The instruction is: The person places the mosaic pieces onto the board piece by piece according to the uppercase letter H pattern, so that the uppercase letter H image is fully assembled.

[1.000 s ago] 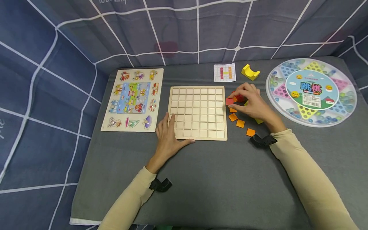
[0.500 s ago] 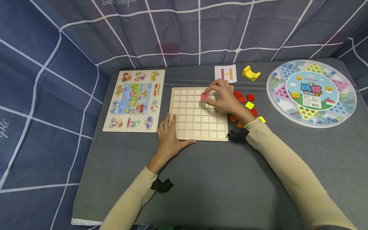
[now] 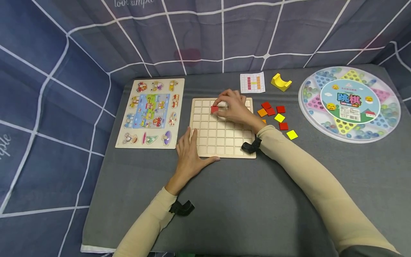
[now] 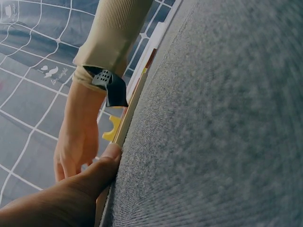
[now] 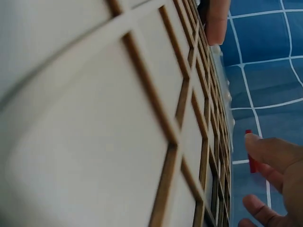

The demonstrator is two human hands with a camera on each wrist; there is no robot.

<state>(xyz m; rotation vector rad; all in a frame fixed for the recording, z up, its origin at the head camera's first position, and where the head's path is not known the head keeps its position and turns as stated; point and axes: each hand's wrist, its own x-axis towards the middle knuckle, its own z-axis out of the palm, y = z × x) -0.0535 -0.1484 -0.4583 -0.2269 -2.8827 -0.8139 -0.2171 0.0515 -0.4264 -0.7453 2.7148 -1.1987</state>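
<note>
My right hand (image 3: 233, 106) pinches a small red square tile (image 3: 214, 109) between thumb and fingers, over the upper part of a wooden grid board (image 3: 221, 152). In the right wrist view the same red tile (image 5: 250, 153) appears edge-on at the thumb, held up off the grid. My left hand (image 3: 189, 155) lies at the board's lower left corner, fingers along the left edge and thumb spread along the front edge. The left wrist view shows the left thumb (image 4: 102, 170) right at the board's edge, with the right hand (image 4: 78, 142) beyond.
Several red, orange and yellow tiles (image 3: 280, 109) lie right of the board. Behind are a printed pattern card (image 3: 252, 82) and a yellow arch block (image 3: 280, 82). A round Chinese checkers set (image 3: 350, 103) stands far right, and a picture knob puzzle (image 3: 150, 112) lies left.
My right hand has taken the red tile from the loose tiles and moved left with it over the board. My left hand has stayed at the board's corner.
</note>
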